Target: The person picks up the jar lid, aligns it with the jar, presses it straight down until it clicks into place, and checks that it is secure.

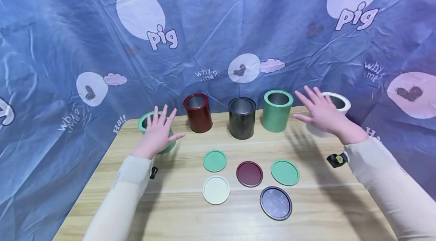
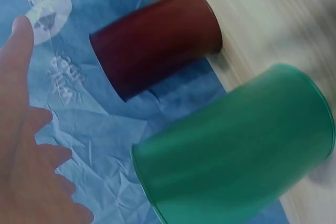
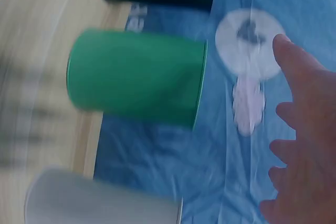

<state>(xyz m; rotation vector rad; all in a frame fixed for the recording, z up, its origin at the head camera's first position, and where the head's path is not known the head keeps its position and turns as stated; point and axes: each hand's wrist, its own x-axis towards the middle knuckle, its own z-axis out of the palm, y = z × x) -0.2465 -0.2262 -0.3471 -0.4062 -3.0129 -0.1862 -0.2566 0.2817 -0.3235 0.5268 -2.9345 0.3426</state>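
Observation:
My left hand (image 1: 155, 135) hovers with fingers spread, overlapping the left green can (image 1: 167, 146) in the head view. With its fingers fanned out too, my right hand (image 1: 323, 114) is raised in front of the white can (image 1: 318, 130). Neither hand holds anything. Between them stand a dark red can (image 1: 199, 118), a black can (image 1: 242, 122) and another green can (image 1: 277, 114), all upright with open tops. Nearer me lie round lids: a smaller green lid (image 1: 215, 160), a white lid (image 1: 216, 190), a dark red lid (image 1: 249, 174), a larger green lid (image 1: 285, 172) and a black lid (image 1: 276, 203).
The cans stand in a row along the back of the wooden table (image 1: 184, 218). Right behind them hangs a wrinkled blue curtain (image 1: 204, 14) with printed pigs and words, which also comes down along both sides.

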